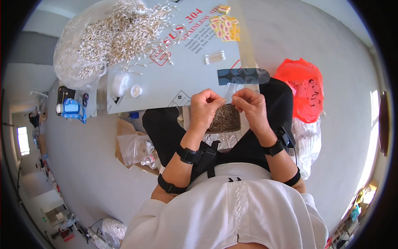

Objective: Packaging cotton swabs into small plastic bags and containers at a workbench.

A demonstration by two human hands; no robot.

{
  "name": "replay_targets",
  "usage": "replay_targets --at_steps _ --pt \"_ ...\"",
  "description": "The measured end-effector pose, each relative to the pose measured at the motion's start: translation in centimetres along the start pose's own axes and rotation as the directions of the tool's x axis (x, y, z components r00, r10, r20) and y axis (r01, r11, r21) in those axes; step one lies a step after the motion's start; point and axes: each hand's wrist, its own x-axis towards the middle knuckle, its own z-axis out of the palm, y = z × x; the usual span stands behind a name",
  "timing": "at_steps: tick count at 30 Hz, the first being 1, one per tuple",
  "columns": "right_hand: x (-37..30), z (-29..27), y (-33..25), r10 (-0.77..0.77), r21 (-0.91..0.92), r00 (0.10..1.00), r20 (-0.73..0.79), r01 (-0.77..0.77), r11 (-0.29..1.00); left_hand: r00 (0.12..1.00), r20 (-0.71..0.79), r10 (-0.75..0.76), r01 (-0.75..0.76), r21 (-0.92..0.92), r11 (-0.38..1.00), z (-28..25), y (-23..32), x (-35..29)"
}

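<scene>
Fingers (pixel 216 103) near tabletop (pixel 153 91) — grey floor (pixel 91 166)

Plastic film (pixel 233 88) sits between the hands (pixel 203 108) (pixel 251 107), before the swab row (pixel 214 57) and right of the swab heap (pixel 120 35).

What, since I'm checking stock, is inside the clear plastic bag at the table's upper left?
The clear plastic bag holds a heap of cotton swabs, some spilling past its right side onto the table. Whatever lies beneath the top layer is covered and cannot be seen.
</scene>
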Motion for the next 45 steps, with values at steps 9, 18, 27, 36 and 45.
replay_targets --at_steps 9,18,27,36,45 --pt "-0.3 -0.7 0.2 0.077 0.028 0.997 -0.015 -0.077 0.997 0.987 0.128 0.095 -0.120 0.202 0.972 2.0 -0.1 0.0" --pt "-0.2 -1.4 -0.1 0.108 0.119 0.993 -0.046 -0.102 0.988 0.943 0.243 -0.227 0.267 -0.144 0.953 2.4 0.4 0.2" --pt "0.0 -3.3 0.3 -0.098 -0.304 0.995 -0.017 0.088 0.948 0.976 0.208 -0.058 0.052 0.036 0.998 4.0 0.3 1.2" --pt "0.7 -7.4 -0.8 -0.100 -0.372 0.989 -0.113 0.051 0.927 0.919 0.281 0.277 -0.379 0.437 0.815 7.2 -1.0 4.5" --pt "2.8 -11.9 -2.4 -0.500 -0.725 0.830 -0.248 0.183 0.664 0.758 0.536 0.372 -0.574 0.278 0.770 15.7 0.2 11.2"
